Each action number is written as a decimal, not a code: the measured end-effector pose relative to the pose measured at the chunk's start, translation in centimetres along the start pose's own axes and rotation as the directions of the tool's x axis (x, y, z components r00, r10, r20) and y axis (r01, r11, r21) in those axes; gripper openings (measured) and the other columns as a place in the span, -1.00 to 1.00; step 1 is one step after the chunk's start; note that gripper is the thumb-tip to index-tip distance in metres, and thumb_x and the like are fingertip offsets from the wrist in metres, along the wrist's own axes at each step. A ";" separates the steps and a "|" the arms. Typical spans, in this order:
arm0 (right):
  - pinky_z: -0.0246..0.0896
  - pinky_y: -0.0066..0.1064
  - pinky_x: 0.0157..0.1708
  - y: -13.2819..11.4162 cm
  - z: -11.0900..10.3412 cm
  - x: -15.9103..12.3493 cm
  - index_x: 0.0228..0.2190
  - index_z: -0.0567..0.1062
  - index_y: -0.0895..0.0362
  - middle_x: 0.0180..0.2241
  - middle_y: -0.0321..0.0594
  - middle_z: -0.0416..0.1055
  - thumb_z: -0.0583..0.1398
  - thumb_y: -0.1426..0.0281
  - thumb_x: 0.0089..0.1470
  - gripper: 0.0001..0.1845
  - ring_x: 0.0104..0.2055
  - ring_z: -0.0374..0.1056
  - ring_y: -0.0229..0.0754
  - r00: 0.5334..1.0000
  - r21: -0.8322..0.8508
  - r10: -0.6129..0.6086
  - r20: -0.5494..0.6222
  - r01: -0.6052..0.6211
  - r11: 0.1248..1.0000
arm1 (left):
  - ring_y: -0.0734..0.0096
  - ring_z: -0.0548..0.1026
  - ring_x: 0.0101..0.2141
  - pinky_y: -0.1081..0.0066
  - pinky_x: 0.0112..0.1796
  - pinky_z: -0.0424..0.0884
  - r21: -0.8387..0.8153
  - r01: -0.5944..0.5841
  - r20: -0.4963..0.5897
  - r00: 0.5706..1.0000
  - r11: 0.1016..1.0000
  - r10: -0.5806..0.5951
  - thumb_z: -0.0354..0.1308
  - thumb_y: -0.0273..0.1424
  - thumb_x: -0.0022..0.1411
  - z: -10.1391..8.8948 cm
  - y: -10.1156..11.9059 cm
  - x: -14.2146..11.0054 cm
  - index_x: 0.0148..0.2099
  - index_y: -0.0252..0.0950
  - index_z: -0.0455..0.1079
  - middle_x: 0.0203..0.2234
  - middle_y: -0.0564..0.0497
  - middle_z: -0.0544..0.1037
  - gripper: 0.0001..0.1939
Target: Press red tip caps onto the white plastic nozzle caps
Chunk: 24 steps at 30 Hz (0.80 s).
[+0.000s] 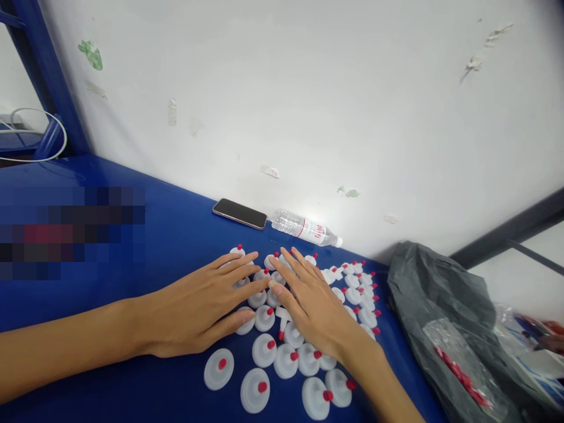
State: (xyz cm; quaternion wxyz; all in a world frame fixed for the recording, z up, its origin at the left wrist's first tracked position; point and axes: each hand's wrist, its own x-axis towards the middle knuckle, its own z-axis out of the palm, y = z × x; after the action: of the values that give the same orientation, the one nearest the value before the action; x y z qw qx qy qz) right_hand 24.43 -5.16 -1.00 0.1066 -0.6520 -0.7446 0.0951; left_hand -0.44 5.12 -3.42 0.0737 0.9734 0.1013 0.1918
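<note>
Many white round plastic caps with red-tipped nozzles (pixel 255 390) are spread over the blue table top (pixel 176 382). My left hand (pixel 205 302) lies palm down over the left part of them, fingers stretched out and slightly apart. Over the middle of the group, my right hand (pixel 315 296) is also palm down with its fingers spread. The fingertips of both hands come close together above the caps. One cap lies on its side (pixel 282 320) between the hands. Some caps are hidden under the palms and fingers. Neither hand grips anything.
Against the white wall lie a black phone (pixel 240 213) and a clear plastic bottle (pixel 306 228) on its side. At right, a dark grey plastic bag (pixel 440 288) carries a clear bag of small red pieces (pixel 462 370). A blue metal frame (pixel 66 76) stands at left.
</note>
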 end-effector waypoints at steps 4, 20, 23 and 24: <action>-0.20 0.21 0.56 0.0 0.0 0.0 0.52 0.13 -0.14 0.58 -0.31 -0.10 -0.13 -0.09 0.55 -0.31 0.64 -0.30 0.07 1.000 -0.002 0.002 0.001 -0.002 1.000 | -0.07 0.21 0.49 -0.04 0.47 0.18 0.016 -0.015 -0.002 1.000 1.000 0.015 0.01 -0.17 0.62 -0.1 0.0 0.1 0.54 -0.16 0.23 0.42 -0.14 0.43 -0.44; -0.27 0.26 0.57 -0.1 0.0 0.1 0.50 0.20 -0.12 0.58 -0.34 -0.06 -0.16 -0.14 0.52 -0.27 0.65 -0.35 0.08 0.999 0.030 0.029 0.030 -0.030 0.999 | -0.11 0.22 0.48 -0.08 0.43 0.24 0.074 -0.027 0.010 1.000 0.997 0.026 -0.04 -0.17 0.64 0.1 0.0 -0.2 0.51 -0.21 0.25 0.41 -0.16 0.44 -0.47; -0.26 0.23 0.58 0.0 0.0 0.2 0.47 0.27 -0.13 0.57 -0.38 0.01 -0.16 -0.15 0.52 -0.27 0.65 -0.37 0.05 0.998 0.029 0.037 0.043 -0.038 0.999 | -0.14 0.25 0.47 -0.09 0.40 0.28 0.107 -0.050 -0.006 0.999 0.993 0.051 -0.05 -0.19 0.65 0.2 0.0 -0.1 0.51 -0.24 0.25 0.41 -0.18 0.44 -0.47; -0.25 0.22 0.58 0.0 0.0 0.2 0.47 0.28 -0.13 0.57 -0.38 0.01 -0.16 -0.15 0.52 -0.27 0.65 -0.37 0.05 0.998 0.030 0.037 0.047 -0.039 0.999 | -0.13 0.26 0.47 -0.08 0.40 0.28 0.114 -0.055 -0.015 0.998 0.992 0.057 -0.06 -0.19 0.65 0.2 0.0 -0.2 0.50 -0.24 0.25 0.41 -0.18 0.44 -0.48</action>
State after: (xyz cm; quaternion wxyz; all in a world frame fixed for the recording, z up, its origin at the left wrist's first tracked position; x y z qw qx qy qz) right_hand 24.39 -4.95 -1.00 0.0977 -0.6620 -0.7327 0.1236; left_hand -0.49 5.03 -3.67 0.0119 0.9767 0.0855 0.1967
